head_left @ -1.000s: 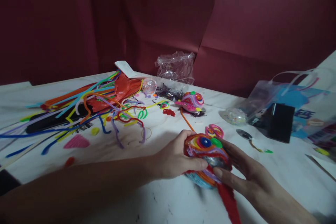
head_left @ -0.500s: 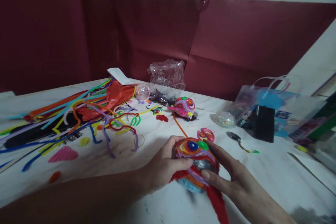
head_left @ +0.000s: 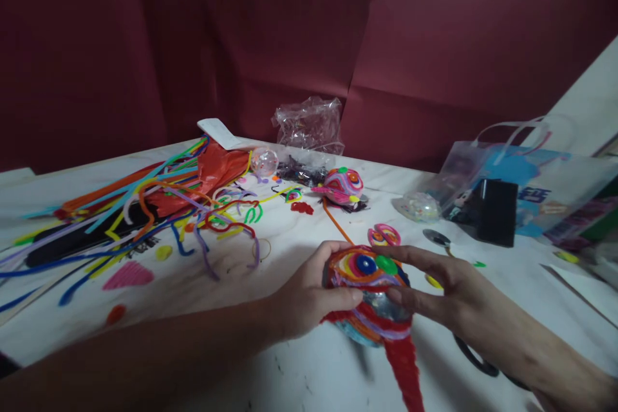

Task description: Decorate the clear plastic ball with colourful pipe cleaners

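Observation:
A round ball (head_left: pixel 369 323) covered in coloured pipe-cleaner bands, with a blue and a green button on top and a bare shiny patch in the middle, is held above the table. My left hand (head_left: pixel 313 293) grips its left side, thumb on the front. On the right side, my right hand (head_left: pixel 434 277) has its thumb at the shiny patch and its fingers over the top by the green button. A red strip (head_left: pixel 404 370) hangs from the ball's lower right. Just behind it lies a pink curled piece (head_left: pixel 385 235).
Pipe cleaners (head_left: pixel 130 206) and a red wrapper (head_left: pixel 219 170) spread over the left. A second decorated ball (head_left: pixel 342 185) and a clear plastic bag (head_left: pixel 311 125) are further back. A black phone (head_left: pixel 497 212) leans against a carrier bag (head_left: pixel 519 174) at right.
The view has shifted slightly. My right thumb has moved up from the lower bands to the upper edge of the shiny patch, and more of the bands below it shows.

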`<state>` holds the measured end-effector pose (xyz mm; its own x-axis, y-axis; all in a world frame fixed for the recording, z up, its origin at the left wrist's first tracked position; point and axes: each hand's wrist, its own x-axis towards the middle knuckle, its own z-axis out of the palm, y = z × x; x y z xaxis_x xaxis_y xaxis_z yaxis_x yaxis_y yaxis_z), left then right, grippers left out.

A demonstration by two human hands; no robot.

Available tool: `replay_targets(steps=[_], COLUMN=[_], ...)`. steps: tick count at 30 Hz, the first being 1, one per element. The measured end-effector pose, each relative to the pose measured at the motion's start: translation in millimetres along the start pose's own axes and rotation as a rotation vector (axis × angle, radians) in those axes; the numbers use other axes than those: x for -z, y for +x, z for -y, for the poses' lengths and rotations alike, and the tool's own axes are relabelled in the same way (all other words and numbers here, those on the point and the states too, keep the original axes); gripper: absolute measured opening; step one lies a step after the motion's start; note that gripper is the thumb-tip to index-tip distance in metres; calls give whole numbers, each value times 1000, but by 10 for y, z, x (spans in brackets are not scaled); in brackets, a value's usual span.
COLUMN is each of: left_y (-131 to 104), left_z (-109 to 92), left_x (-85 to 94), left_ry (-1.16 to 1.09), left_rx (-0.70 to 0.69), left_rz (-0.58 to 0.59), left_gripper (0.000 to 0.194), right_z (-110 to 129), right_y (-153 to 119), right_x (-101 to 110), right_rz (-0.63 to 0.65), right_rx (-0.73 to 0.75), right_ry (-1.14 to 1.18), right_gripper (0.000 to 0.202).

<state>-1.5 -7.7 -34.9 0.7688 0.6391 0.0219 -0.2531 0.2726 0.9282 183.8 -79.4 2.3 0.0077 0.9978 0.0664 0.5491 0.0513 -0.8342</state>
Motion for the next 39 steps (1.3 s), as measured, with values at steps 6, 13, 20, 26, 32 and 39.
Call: replay_targets(steps=[6, 13, 20, 26, 32, 39], left_y=[-15, -46, -4, -8, -1, -60], left_z=[54, 80, 108, 105, 98, 136], left_x=[7, -27, 8, -1, 7, -34], left_ry=[82, 191, 67, 59, 63, 251], left_rx=[-60, -119, -96, -118, -120, -164], left_rz=[16, 1, -18, -35, -32, -92], left_gripper=[52, 53, 48, 45, 44, 44], right_z=[-26, -38, -4, 14, -76, -98], right_y=[45, 14, 1, -66, -56, -47], right_x=[-12, -29, -118, -202, -193, -229], right_rz=[21, -6, -4, -60, -94, -132], right_rx=[-34, -2, -11, -74, 10, -3], right_ry=[140, 132, 165, 2, -88, -48], right_gripper=[47, 43, 61, 97, 70, 73])
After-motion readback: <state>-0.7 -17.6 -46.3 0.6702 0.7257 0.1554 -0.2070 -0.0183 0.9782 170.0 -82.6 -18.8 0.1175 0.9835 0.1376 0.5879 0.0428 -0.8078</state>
